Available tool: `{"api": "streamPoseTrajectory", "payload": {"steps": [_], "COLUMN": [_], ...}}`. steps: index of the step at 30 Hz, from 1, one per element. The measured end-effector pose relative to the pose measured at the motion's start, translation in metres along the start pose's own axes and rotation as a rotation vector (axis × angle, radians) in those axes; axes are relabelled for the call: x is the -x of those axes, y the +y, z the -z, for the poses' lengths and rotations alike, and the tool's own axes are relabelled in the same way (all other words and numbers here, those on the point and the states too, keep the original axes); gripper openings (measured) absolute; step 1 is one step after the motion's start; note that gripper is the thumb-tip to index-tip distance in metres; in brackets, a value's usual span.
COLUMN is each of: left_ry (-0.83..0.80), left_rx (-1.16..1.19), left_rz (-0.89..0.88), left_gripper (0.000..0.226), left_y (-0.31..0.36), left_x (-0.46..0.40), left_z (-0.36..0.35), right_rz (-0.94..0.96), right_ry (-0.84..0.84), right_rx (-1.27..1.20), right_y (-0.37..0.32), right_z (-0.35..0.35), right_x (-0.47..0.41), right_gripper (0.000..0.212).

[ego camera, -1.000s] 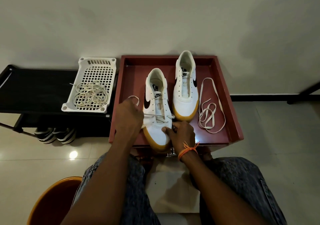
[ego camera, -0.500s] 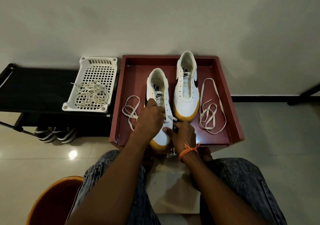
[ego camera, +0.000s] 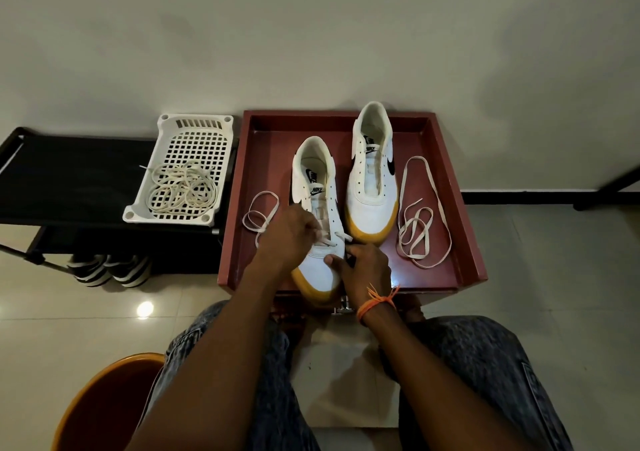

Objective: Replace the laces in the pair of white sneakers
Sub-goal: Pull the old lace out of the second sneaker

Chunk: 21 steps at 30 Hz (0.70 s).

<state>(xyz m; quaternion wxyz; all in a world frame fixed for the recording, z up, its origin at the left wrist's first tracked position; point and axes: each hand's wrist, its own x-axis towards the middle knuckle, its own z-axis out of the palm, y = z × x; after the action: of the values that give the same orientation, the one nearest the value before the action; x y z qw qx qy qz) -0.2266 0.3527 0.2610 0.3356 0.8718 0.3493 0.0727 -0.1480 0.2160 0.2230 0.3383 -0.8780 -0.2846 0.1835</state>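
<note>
Sneakers sit side by side in a red tray [ego camera: 235, 208], toes toward the person, which keeps both within easy reach of the hands and stops loose laces sliding to the floor. The near sneaker [ego camera: 317, 208] is the one being worked on: its new lace [ego camera: 330, 241] crosses the lowest eyelets, and the long slack end loops on the tray floor to the left. The left hand [ego camera: 289, 239] has its fingers curled together on that lace just above the toe, probably feeding or tightening it. The right hand [ego camera: 365, 267] grips the front of the shoe, thumb pressed on the toe and fingers wrapped round the side, most likely to steady it against the pull. The far sneaker [ego camera: 372, 180] has bare eyelets, and its lace [ego camera: 420, 222] lies coiled just beside it on the right, ready for its turn. A white basket [ego camera: 169, 128] on a black shelf [ego camera: 69, 173] to the left holds a tangle of laces, presumably the old ones. Both tongues read "NIKE", and a black swoosh marks the side of each shoe.
</note>
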Motion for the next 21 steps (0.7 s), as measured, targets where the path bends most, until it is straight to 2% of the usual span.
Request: {"api": "streamPoseTrajectory", "payload": {"steps": [2,5,8,10,13,15,17,21], "left_ry": [0.124,0.305,0.362,0.329,0.175,0.068,0.038,0.162], "left_rx": [0.112,0.111,0.054,0.023,-0.026,-0.008,-0.001,0.087], "left_rz": [0.138,0.262,0.187,0.059,-0.138,-0.120,-0.082,-0.030], "left_gripper": [0.014,0.015,0.011,0.024,0.040,0.049,0.050,0.026], "left_y": [-0.006,-0.020,-0.016,-0.002,0.013,0.016,0.020,0.019], "left_x": [0.003,0.011,0.012,0.009,0.006,0.006,0.007,0.003], "left_z": [0.014,0.029,0.027,0.020,0.001,-0.013,-0.022,-0.019], "right_rz": [-0.018,-0.023,-0.025,-0.029,0.002,0.030,0.023,0.019], "right_ry": [-0.003,-0.012,-0.011,-0.012,-0.008,0.013,0.017,0.011], "right_rx": [-0.003,-0.040,-0.052,-0.043,-0.031,-0.018,-0.019,-0.035], "right_y": [0.002,0.002,0.002,0.002,0.000,0.000,-0.001,-0.003], "right_z": [0.000,0.000,0.001,0.001,0.001,0.001,0.002,0.003], "right_x": [0.000,0.000,0.000,0.000,0.000,0.002,0.002,0.003], "right_gripper": [0.028,0.026,0.036,0.037,0.029,0.029,0.029,0.031]}}
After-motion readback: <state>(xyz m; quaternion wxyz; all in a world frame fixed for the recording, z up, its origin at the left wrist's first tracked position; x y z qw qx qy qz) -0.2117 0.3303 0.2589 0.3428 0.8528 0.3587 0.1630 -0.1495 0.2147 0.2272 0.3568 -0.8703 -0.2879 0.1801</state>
